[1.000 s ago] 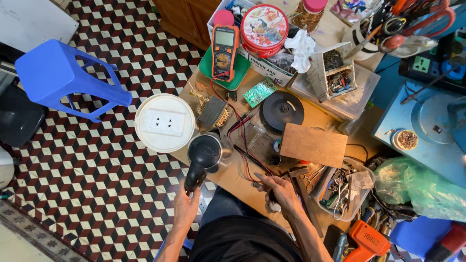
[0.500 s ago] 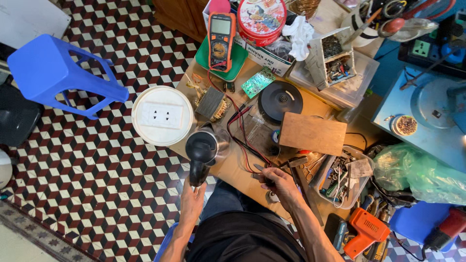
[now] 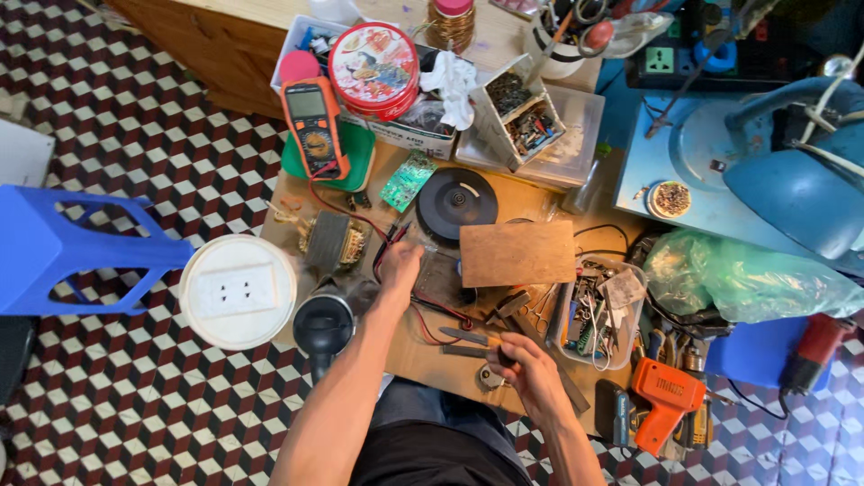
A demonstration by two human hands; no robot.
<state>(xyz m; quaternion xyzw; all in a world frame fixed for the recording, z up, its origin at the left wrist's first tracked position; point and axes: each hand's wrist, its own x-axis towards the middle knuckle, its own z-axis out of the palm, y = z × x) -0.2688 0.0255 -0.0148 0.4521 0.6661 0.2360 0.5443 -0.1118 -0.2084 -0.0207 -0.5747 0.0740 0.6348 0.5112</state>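
Two hands: left hand (image 3: pixel 400 266) fingers spread on red leads (image 3: pixel 432 310); right hand (image 3: pixel 526 367) fingers pinch probe (image 3: pixel 468 337), lying crosswise, tip leftward.

You have one view only, from the camera on your head, pointed almost straight down from well above your cluttered wooden workbench (image 3: pixel 423 355). Your lap and both forearms enter from the bottom edge, so the bench's far side lies toward the top of the frame. The chequered tile floor (image 3: pixel 135 414) fills the left, with the blue plastic stool (image 3: pixel 63 247) at the left edge. The blue metal machine (image 3: pixel 792 171) sits at the upper right. No second view overlaps this one.
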